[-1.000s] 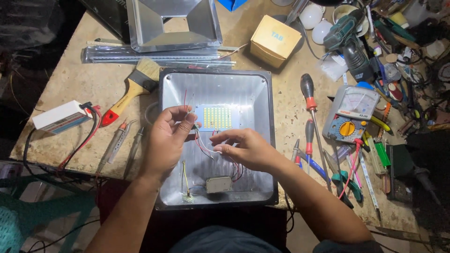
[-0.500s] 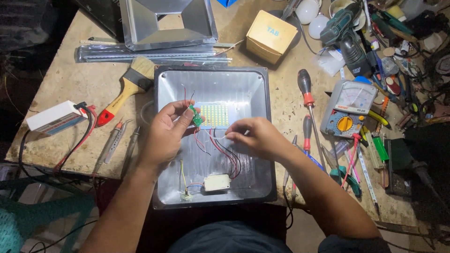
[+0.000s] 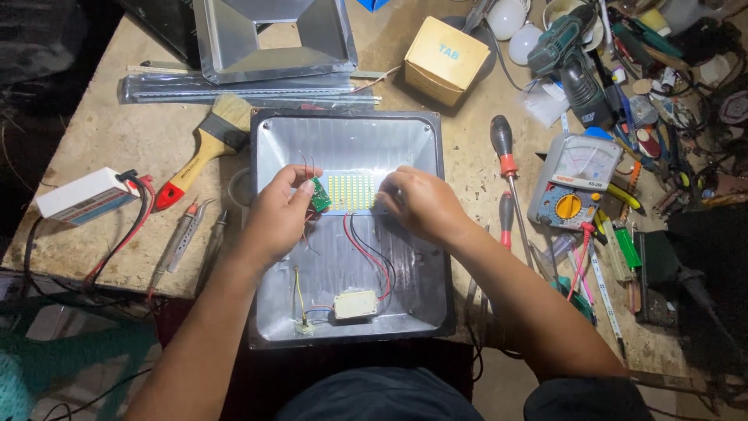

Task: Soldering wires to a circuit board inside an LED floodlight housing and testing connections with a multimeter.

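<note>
Inside the open floodlight housing (image 3: 351,148), near the middle of its metal pan, sits the yellow LED panel (image 3: 352,192), flat, its long axis running left to right across the housing. At the panel's left edge the left hand (image 3: 279,214) pinches a small green circuit board (image 3: 319,194) between thumb and fingertips; board tilted, thin red leads rising from it toward the housing's far wall. At the panel's right edge the right hand (image 3: 421,204) lies knuckles up, fingers curled together and pressing down on the panel's end; whether they grip anything beneath, cannot tell. Red and black wires (image 3: 370,257) run from the panel's near edge down to a small white driver box (image 3: 355,305) by the housing's near wall; a yellow wire (image 3: 298,292) stands left of that box. The pan floor between panel and box is bare metal, walled on all sides by the raised rim. Left of the housing: a paintbrush (image 3: 204,148), handle pointing away from it down-left. Right of the housing: two red-handled screwdrivers (image 3: 505,168), lengthwise along its side, then a multimeter (image 3: 575,182). Beyond its far wall: a cardboard box (image 3: 446,58).
</note>
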